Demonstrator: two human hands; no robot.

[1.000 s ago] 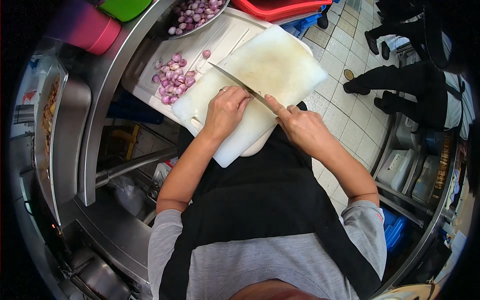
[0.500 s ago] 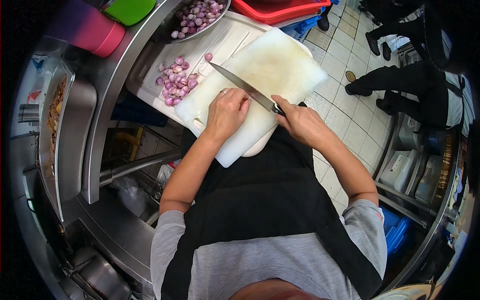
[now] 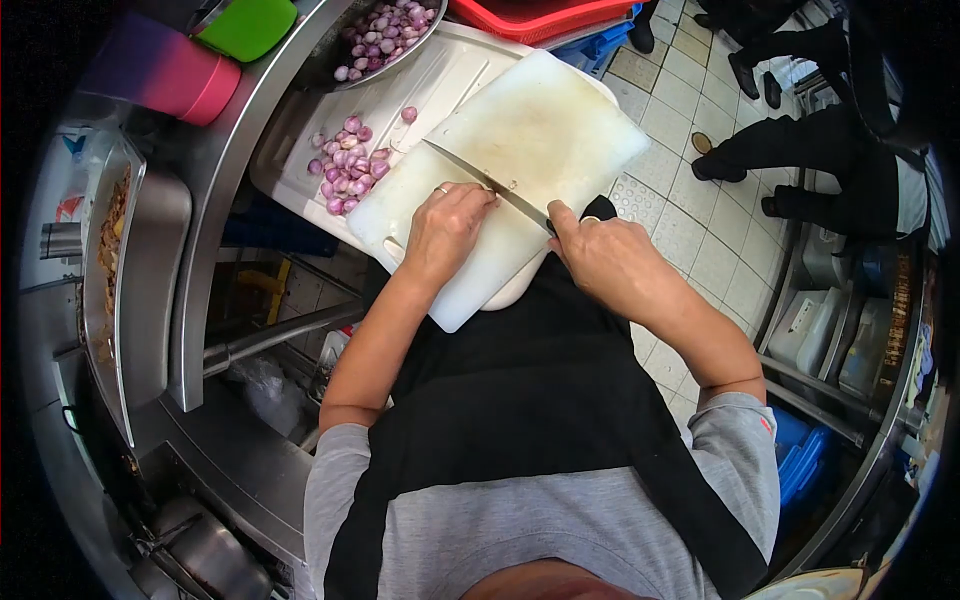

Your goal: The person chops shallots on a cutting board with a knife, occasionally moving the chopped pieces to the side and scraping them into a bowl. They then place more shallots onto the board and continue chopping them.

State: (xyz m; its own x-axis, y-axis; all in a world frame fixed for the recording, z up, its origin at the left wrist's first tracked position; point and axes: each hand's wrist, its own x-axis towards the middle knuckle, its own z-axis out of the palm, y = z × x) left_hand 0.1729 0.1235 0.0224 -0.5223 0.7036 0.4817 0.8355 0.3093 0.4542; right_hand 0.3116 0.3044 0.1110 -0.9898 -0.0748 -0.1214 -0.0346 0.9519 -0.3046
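Note:
My right hand (image 3: 607,252) is closed round the dark handle of a kitchen knife (image 3: 480,176). The long blade slants up and left across a white cutting board (image 3: 575,100). Close against the blade's near side, my left hand (image 3: 447,228) has its fingers bent and pressed together on the board. What they pinch is mostly hidden under the fingertips. A tiny pale brownish scrap (image 3: 513,184) lies just beyond the blade. Left of the board is a loose pile of peeled purple shallots (image 3: 347,165), with a single shallot (image 3: 409,114) apart from it.
Beneath the board is a large off-white tray (image 3: 468,55). A metal bowl of shallots (image 3: 388,40) and a red basket (image 3: 545,15) stand at the back. A steel counter (image 3: 222,150) with a pink container (image 3: 212,90) is on the left. Co-workers' legs (image 3: 765,155) show at right.
The knife has turned to stand more on its edge, and my right hand has rolled with it. A small scrap now shows beyond the blade. My left hand stays nearly in place.

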